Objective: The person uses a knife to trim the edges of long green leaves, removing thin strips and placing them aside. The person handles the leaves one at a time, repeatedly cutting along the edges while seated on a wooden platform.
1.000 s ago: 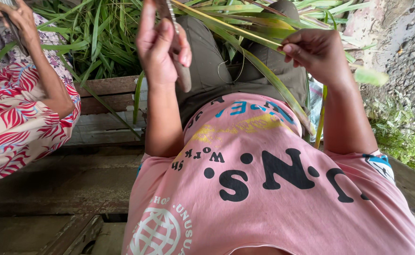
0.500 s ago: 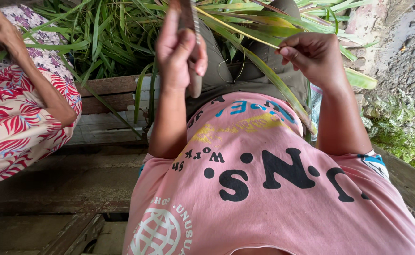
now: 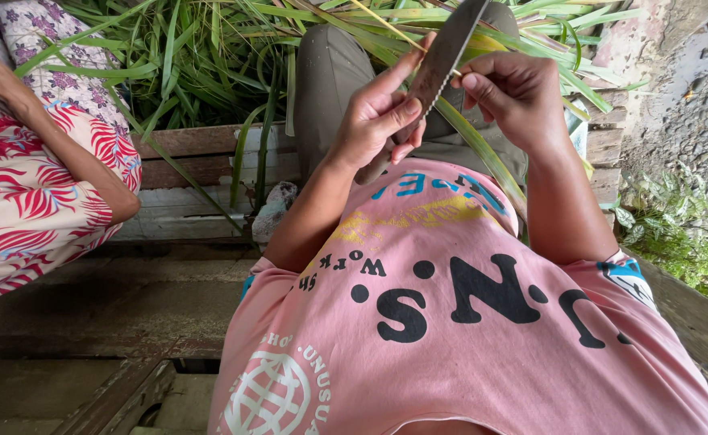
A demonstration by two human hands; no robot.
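1. The left hand [image 3: 378,121] is closed round the handle of a knife [image 3: 442,60], forefinger stretched up along the back of the blade, thumb pressed against its side.
2. The knife points up and away from the body, its dark, worn blade slanting toward the top of the view, between the two hands.
3. The right hand [image 3: 511,93] is curled, fingers folded in, pinching a long green leaf [image 3: 483,153] just beside the blade; the fingertips lie touching or nearly touching the knife's edge.
4. That leaf runs down from the right hand, past the wrist, toward the person's right side.
5. Both hands are held above the lap, over grey trousers [image 3: 330,80] and a pink printed shirt [image 3: 450,306].
6. A heap of long green leaves [image 3: 193,56] lies beyond the knees, spread on the wooden planks [image 3: 184,145].
7. At the left edge sits another person in a red-and-white patterned garment [image 3: 23,201], their forearm [image 3: 72,153] bent, well apart from the knife.
8. Weathered boards [image 3: 88,306] make up the floor below.
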